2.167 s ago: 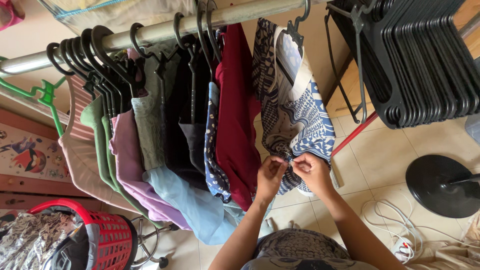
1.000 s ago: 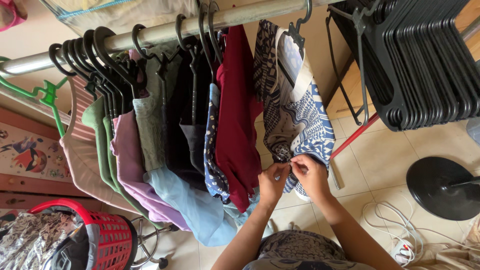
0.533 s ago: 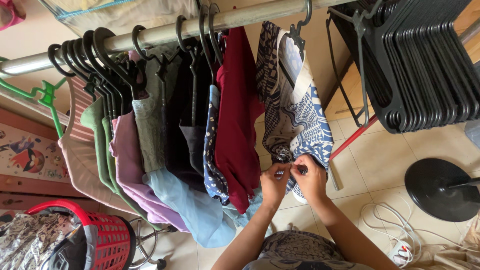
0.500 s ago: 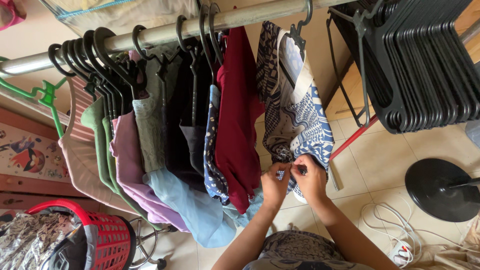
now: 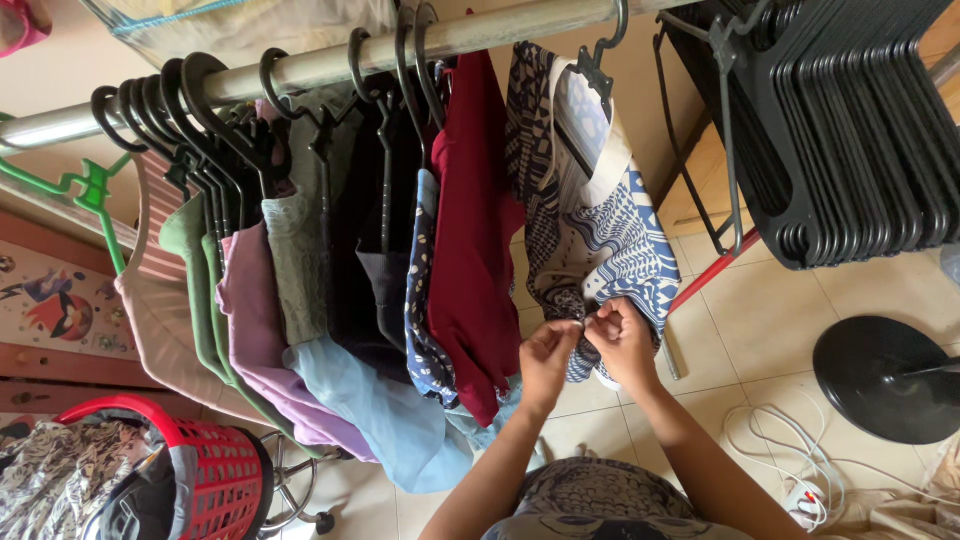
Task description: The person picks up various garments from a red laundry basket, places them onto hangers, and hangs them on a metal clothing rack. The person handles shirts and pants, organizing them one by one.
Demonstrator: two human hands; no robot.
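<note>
Tiled floor (image 5: pixel 760 330) below the clothes rail (image 5: pixel 330 62): at frame centre, my left hand (image 5: pixel 548 358) and right hand (image 5: pixel 622 340) keep pinching the blue patterned garment (image 5: pixel 620 250), fingers narrow, barely shifted since before.

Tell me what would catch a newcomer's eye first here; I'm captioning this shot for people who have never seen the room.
The eye lands on the two hands, left hand and right hand, pinching the lower edge of a blue patterned garment hanging right of centre. Left of it, a crowded rail carries a dark red garment and pastel clothes. A stack of black hangers fills the top right, and a red basket sits bottom left.
</note>
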